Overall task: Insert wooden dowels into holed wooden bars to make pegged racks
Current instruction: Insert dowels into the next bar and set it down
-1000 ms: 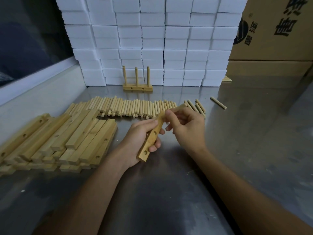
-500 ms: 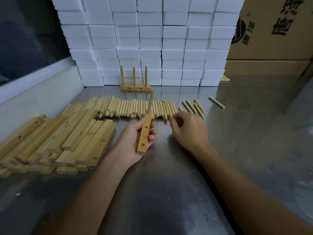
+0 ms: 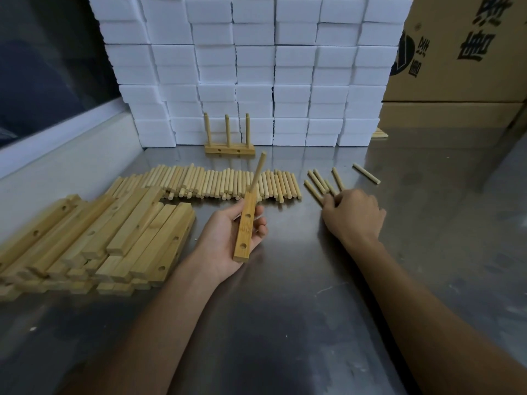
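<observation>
Two bare hands worked over a steel table [image 3: 285,323]: the left hand [image 3: 228,240] curled its fingers around a holed wooden bar [image 3: 244,226] with one dowel [image 3: 258,172] standing in its far end, near centre. At 2 o'clock from it, the right hand [image 3: 352,215] lay palm down, fingers curled onto loose dowels [image 3: 322,182], though whether they pinched one I could not tell. A finished rack [image 3: 229,149] stood at 12 o'clock, stacked bars [image 3: 114,238] at 9 o'clock

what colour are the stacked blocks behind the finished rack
White, plain and unpatterned: the stacked blocks form a wall behind the finished rack, seen clearly in the head view.
</observation>
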